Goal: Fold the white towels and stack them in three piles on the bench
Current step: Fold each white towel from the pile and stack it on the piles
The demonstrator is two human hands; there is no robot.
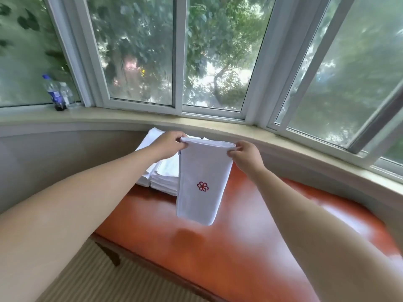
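Note:
A white towel [202, 171] with a small red flower emblem hangs folded lengthwise in the air above the glossy orange-brown bench [250, 236]. My left hand [168, 144] pinches its top left corner and my right hand [246, 155] pinches its top right corner. Behind the hanging towel, at the bench's far left end, lie piles of folded white towels [163, 173]; the towel and my left hand hide part of them, so I cannot tell how many piles there are.
A curved beige window sill [130, 116] runs behind the bench below large windows. Two plastic water bottles [56, 92] stand on the sill at the left. Striped carpet [98, 280] lies in front of the bench.

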